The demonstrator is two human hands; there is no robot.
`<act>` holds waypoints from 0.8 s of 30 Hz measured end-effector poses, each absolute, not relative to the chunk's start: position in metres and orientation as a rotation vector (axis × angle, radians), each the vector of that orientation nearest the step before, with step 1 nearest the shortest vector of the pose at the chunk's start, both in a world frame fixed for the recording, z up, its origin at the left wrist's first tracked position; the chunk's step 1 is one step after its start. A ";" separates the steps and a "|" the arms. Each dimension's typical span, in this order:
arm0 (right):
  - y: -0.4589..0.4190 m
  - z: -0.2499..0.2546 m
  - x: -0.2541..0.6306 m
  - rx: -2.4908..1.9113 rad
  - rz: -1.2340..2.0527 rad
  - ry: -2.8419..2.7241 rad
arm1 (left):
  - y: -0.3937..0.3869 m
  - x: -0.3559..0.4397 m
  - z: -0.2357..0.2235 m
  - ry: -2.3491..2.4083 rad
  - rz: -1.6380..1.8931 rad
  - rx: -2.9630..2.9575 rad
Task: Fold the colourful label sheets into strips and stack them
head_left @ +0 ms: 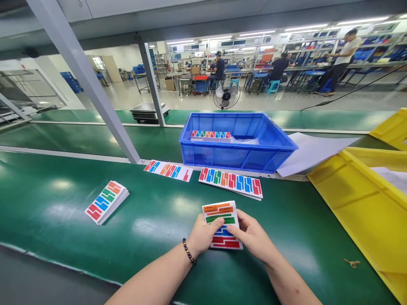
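Observation:
Near the middle front, a white sheet of colored labels [222, 243] in orange, green, blue and red is held between both hands. My left hand [204, 232] grips its left edge, thumb pressed on the face. On the right edge, my right hand [249, 233] is closed with its thumb on the blue label. Whether it is one folded sheet or several layers I cannot tell. Beyond the hands lie a stack of label strips [230, 182] and a strip with gaps among its labels [168, 170]. A thick stack of shorter label sheets [106, 201] rests at left.
A blue bin [238, 154] with label strips inside stands behind the strips. Yellow bins [356, 203] and a large white sheet [313, 150] are at right. A tan rubber band [352, 263] lies on the green surface [152, 262]. A grey post [92, 84] rises at left.

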State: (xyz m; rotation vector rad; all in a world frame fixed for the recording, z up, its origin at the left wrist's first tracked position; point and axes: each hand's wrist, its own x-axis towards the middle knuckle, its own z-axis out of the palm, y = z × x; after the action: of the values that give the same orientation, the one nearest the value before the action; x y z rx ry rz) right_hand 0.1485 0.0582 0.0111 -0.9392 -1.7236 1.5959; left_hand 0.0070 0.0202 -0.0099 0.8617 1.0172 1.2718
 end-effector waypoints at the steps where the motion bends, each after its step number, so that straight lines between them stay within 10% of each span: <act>1: 0.058 0.012 0.148 -0.957 1.589 -1.760 | 0.021 0.007 -0.010 1.026 1.290 0.855; 14: 0.074 0.041 0.164 -0.919 0.028 -2.801 | 0.039 -0.040 0.007 1.142 0.829 1.806; 24: 0.084 0.047 0.157 -0.992 0.290 -2.944 | 0.044 -0.028 -0.010 1.388 0.712 1.997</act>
State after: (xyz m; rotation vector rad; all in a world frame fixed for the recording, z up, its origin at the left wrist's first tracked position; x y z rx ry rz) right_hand 0.1566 0.0840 0.0475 -0.9924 -2.9440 0.2898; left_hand -0.0281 0.0437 -0.0104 1.9971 1.3878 0.7120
